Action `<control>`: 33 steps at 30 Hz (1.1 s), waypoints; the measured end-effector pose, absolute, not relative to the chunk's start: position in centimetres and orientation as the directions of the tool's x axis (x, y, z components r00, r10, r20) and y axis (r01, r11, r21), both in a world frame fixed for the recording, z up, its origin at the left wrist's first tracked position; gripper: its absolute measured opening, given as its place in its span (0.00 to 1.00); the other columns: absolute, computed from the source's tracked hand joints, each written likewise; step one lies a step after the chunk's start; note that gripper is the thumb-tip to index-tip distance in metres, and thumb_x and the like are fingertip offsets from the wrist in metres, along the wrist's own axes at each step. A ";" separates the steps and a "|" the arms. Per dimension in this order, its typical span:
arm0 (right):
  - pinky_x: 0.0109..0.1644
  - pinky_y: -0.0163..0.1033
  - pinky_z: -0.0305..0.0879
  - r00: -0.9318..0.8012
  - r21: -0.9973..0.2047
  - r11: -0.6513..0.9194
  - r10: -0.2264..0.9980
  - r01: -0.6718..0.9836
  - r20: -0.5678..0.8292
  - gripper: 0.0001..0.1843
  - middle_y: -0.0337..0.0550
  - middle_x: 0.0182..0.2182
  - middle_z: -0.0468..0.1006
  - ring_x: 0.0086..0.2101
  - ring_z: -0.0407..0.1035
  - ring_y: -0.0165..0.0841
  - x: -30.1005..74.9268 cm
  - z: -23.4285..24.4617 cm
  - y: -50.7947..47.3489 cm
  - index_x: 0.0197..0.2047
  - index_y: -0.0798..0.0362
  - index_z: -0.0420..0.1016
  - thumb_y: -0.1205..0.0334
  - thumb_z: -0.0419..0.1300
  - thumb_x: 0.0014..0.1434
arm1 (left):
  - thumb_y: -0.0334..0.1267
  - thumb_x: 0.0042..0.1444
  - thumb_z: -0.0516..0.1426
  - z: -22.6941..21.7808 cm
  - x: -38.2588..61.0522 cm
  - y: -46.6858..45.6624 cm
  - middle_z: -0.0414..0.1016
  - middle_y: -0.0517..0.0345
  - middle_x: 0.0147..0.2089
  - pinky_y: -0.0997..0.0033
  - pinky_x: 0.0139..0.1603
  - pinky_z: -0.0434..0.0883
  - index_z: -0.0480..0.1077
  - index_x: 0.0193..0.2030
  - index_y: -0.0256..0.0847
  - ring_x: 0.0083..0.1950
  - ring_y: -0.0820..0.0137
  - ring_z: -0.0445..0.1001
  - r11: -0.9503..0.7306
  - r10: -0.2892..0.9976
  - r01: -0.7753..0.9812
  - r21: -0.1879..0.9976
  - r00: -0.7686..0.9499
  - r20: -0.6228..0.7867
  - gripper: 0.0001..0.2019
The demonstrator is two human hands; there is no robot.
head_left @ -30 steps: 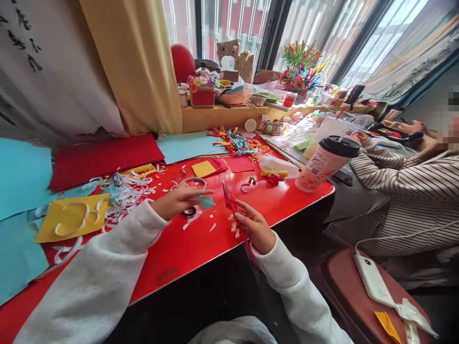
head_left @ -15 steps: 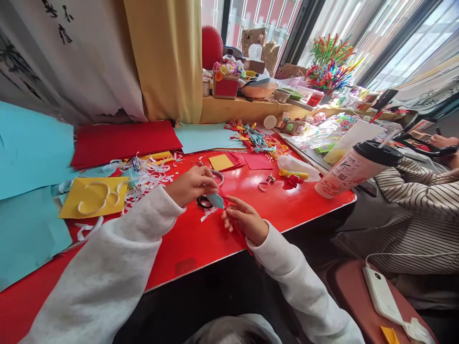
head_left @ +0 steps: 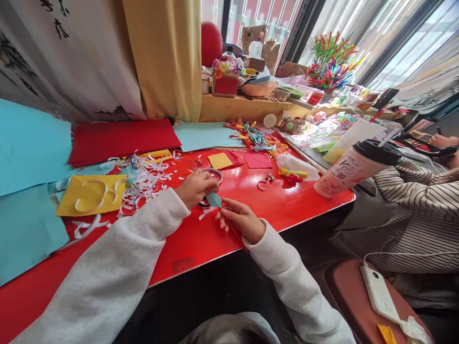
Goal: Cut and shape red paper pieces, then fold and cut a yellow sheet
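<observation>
My left hand (head_left: 198, 187) is closed on a small light-blue piece of folded paper (head_left: 214, 199) above the red table. My right hand (head_left: 245, 220) pinches a narrow red strip (head_left: 237, 236), which runs down past the wrist toward the table's front edge. The tip of the blue piece meets the red strip between my two hands. Just behind my left fingers lies a pale tape roll (head_left: 220, 176), partly hidden. A dark rounded object beneath the blue piece is mostly covered. White paper scraps (head_left: 206, 211) lie under my hands.
White paper shreds (head_left: 143, 191) and a yellow sheet (head_left: 95, 195) lie left; red sheets (head_left: 125, 141) are behind. Yellow and red squares (head_left: 220, 161), a yellow glue tube (head_left: 293, 173) and a lidded cup (head_left: 353, 169) stand farther right. Another person's striped sleeve (head_left: 416, 184) is at right.
My left hand has shifted slightly right and down, still with the blue paper. My right hand has moved slightly left with the red strip. The camera view has shifted a little.
</observation>
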State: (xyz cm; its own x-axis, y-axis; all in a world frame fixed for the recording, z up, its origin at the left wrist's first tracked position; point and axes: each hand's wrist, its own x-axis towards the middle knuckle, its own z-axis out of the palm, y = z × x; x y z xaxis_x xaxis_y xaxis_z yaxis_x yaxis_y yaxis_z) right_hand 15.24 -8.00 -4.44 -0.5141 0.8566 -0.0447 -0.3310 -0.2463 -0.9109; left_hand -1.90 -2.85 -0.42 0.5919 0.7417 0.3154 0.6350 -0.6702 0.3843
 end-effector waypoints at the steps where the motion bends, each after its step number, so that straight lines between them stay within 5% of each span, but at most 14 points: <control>1: 0.20 0.29 0.60 -0.515 -0.913 -0.244 0.856 -0.328 -0.044 0.19 0.36 0.24 0.70 0.20 0.66 0.24 15.2 -4.5 -8.0 0.43 0.54 0.61 0.62 0.58 0.47 | 0.37 0.54 0.44 -0.6 -1.9 -2.8 0.64 0.54 0.30 0.68 0.37 0.58 0.70 0.31 0.38 0.35 0.69 0.58 -0.674 0.738 0.632 0.382 0.589 0.328 0.15; 10: 0.21 0.29 0.59 -0.552 -0.932 -0.230 0.833 -0.278 -0.041 0.20 0.37 0.26 0.70 0.21 0.65 0.24 15.2 -4.4 -8.1 0.45 0.55 0.62 0.61 0.57 0.48 | 0.40 0.55 0.44 -1.0 -1.8 -2.8 0.62 0.56 0.30 0.68 0.37 0.58 0.70 0.31 0.39 0.36 0.69 0.57 -0.683 0.731 0.637 0.358 0.595 0.336 0.15; 18: 0.15 0.27 0.46 -0.519 -0.954 -0.210 0.852 -0.214 -0.071 0.19 0.38 0.27 0.70 0.16 0.58 0.19 15.1 -3.6 -8.4 0.45 0.55 0.63 0.59 0.57 0.48 | 0.38 0.55 0.44 -0.6 -1.8 -3.1 0.63 0.55 0.29 0.70 0.35 0.59 0.70 0.29 0.38 0.34 0.70 0.58 -0.728 0.685 0.605 0.323 0.624 0.375 0.16; 26: 0.11 0.26 0.45 -0.494 -0.953 -0.230 0.863 -0.199 -0.105 0.17 0.35 0.21 0.69 0.13 0.58 0.20 14.8 -3.5 -8.1 0.39 0.56 0.62 0.52 0.53 0.51 | 0.36 0.54 0.46 -0.5 -1.7 -3.2 0.65 0.54 0.29 0.70 0.37 0.60 0.70 0.28 0.35 0.33 0.71 0.59 -0.777 0.626 0.558 0.292 0.634 0.455 0.13; 33: 0.09 0.24 0.44 -0.496 -0.943 -0.233 0.864 -0.238 -0.088 0.16 0.33 0.17 0.68 0.10 0.57 0.20 14.6 -3.7 -7.9 0.38 0.56 0.61 0.53 0.55 0.50 | 0.36 0.55 0.46 -0.9 -2.0 -3.3 0.67 0.53 0.32 0.70 0.39 0.64 0.69 0.41 0.36 0.35 0.70 0.62 -0.779 0.617 0.580 0.237 0.642 0.455 0.13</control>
State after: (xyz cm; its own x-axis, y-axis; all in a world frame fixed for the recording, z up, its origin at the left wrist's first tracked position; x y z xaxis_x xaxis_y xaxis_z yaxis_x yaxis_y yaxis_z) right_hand 14.61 -7.93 -3.72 -0.4956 0.8640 -0.0883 -0.2384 -0.2331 -0.9428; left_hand -2.03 -3.34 -0.87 0.6425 0.6169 0.4547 0.5801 -0.7792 0.2375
